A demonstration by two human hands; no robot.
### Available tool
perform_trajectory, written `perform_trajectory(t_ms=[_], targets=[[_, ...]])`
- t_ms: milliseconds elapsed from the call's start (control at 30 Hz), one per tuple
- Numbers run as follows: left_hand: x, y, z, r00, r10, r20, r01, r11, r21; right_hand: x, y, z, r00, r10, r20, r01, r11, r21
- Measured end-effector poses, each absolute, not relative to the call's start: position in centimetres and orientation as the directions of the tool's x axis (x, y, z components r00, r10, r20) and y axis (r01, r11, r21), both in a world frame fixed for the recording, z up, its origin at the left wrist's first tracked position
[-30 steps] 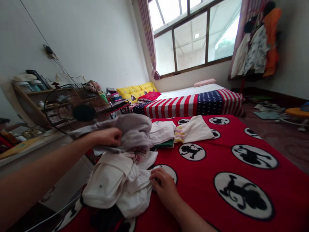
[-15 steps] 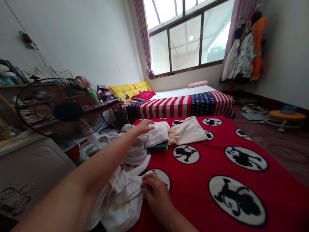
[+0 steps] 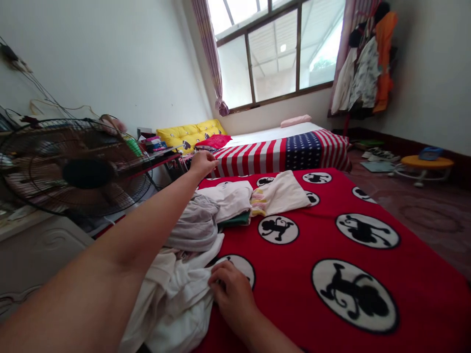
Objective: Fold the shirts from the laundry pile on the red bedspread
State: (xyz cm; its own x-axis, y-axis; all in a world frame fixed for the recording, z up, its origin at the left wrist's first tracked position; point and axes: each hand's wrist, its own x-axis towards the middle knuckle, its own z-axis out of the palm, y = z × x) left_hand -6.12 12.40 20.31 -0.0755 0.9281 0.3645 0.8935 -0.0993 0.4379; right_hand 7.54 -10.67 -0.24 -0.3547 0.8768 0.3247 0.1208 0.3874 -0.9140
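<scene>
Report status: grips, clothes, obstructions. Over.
Left grip raised, no cloth seen in it. Right grip at edge of white cloth. Grey cloth bunched beyond it. Left forearm hides part of both.

The white garment [image 3: 184, 299] is matt cloth, the red blanket [image 3: 287, 274] fleecy, the fan guard [image 3: 86, 173] perhaps metal.

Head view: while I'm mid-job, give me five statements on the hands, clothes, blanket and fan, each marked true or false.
1. The right hand is at the edge of the crumpled white cloth. True.
2. The left hand rests on the orange stool. False: in this view it appears in front of the striped bedspread.
3. The red blanket bears black monkey figures. True.
4. The electric fan stands right of the red blanket. False: it is on the left.
5. A dark green cloth shows beneath the folded white garment. True.
</scene>
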Motion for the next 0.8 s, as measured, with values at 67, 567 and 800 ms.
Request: perform_trajectory(t_ms=[67, 567, 800], targets=[[-5.6, 12.0, 19.3, -0.054, 0.918, 0.392, 0.911, -0.116, 0.396, 7.7, -10.8, -0.2, -0.355, 0.873, 0.334, 0.115, 0.395, -0.912], [-6.3, 11.3, 15.3, -0.057, 0.968, 0.243, 0.938, -0.032, 0.346, 7.3, -10.6, -0.5, -0.342, 0.884, 0.319, 0.13, 0.381, -0.915], [-8.9, 8.7, 29.1, -0.297, 0.577, 0.761, 0.882, -0.141, 0.45, 7.7, -10.7, -0.3, -0.365, 0.871, 0.33, 0.136, 0.401, -0.906]])
